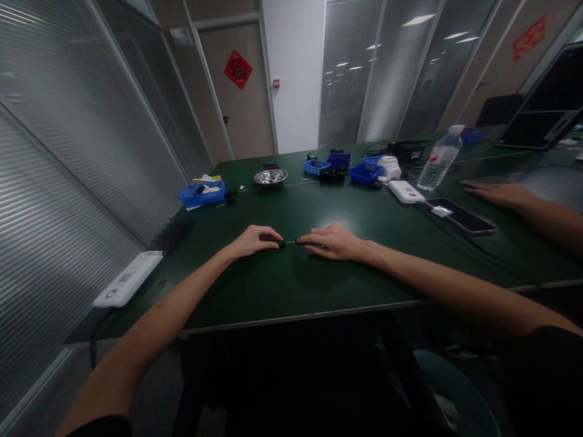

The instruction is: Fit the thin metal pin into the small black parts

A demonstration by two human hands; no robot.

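- My left hand [252,241] has its fingers curled down tight around a small black piece [279,244], pinching it right at the fingertips.
- My right hand [331,241] is doing much the same from the other side, fingers narrowed onto a second small black piece [304,243]; it's too dark and tiny for me to say what either bit is.
- The two pieces sit almost tip to tip between my hands, low on the green table [291,291], roughly mid-table in front of me. Can't tell if they actually touch.
- Both wrists rest on the tabletop, forearms stretched out from the near edge.
- Further out on my left there's a white power strip [127,280] by the table edge, and a blue bin [201,193] behind it.
- Toward the back: a metal bowl [270,176], more blue trays [364,173], a water bottle [439,159].
- Off to my right a phone [461,216] lies flat, and another person's hand [498,194] rests palm down near it.
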